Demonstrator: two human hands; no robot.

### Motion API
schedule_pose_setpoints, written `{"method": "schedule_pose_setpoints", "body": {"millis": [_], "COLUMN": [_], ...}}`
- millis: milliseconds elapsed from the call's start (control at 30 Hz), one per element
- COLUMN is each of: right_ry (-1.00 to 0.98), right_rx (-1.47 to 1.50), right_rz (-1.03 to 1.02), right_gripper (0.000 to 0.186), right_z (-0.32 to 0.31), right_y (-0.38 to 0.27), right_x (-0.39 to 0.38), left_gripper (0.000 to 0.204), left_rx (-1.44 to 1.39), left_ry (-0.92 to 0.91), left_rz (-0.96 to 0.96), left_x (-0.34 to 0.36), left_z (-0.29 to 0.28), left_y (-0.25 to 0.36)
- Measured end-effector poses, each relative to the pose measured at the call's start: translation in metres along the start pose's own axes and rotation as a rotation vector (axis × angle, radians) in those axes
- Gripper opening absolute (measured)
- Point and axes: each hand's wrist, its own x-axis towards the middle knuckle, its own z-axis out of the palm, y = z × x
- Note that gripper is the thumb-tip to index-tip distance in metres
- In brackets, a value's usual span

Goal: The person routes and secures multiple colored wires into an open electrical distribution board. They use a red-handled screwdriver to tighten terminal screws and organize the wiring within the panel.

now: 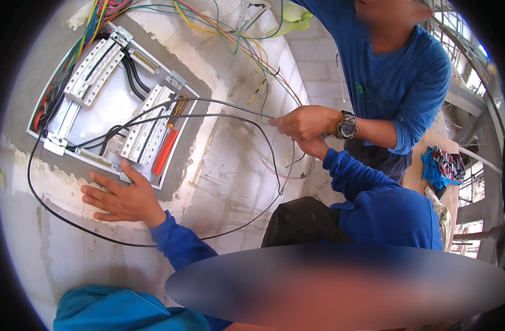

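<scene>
An electrical panel box (99, 105) on a plastered surface holds terminal blocks, busbars, cables and an orange-red tool (165, 148). My left hand (120, 196) lies with spread fingers at the box's lower edge, holding nothing. My right hand (312, 146), in a blue sleeve, is just below a co-worker's hand (299, 121), which pinches near a long black cable (226, 116) looping out of the box; my fingers are mostly hidden behind that hand.
A co-worker (387, 83) in a blue shirt and wristwatch stands at the right. Colored wires (244, 41) hang above and behind the cable. Crumpled fabric (440, 165) lies on a board, with railings beyond. A black mesh item (296, 220) and teal fabric (125, 309) are low in view.
</scene>
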Motion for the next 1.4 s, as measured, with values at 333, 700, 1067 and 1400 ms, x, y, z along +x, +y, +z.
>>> {"method": "schedule_pose_setpoints", "body": {"millis": [333,700,1067,1400], "right_ry": [-0.17,-0.294,-0.355,-0.359], "right_rx": [0.047,0.127,0.167,0.19], "right_rz": [-0.063,-0.028,-0.056,0.002], "right_gripper": [0.031,0.034,0.03,0.021], "right_z": [0.007,0.031,0.048,0.075], "right_y": [0.038,0.11,0.141,0.138], "right_x": [0.014,-0.017,-0.045,-0.055], "left_gripper": [0.084,0.086,0.088,0.09], "left_rx": [0.031,0.085,0.112,0.089], "left_ry": [-0.011,-0.038,-0.045,-0.091], "left_rz": [-0.012,0.008,0.027,0.009], "left_x": [-0.002,-0.002,-0.001,0.002], "left_z": [0.005,0.003,0.001,-0.002], "left_y": [-0.001,0.006,0.009,0.011]}}
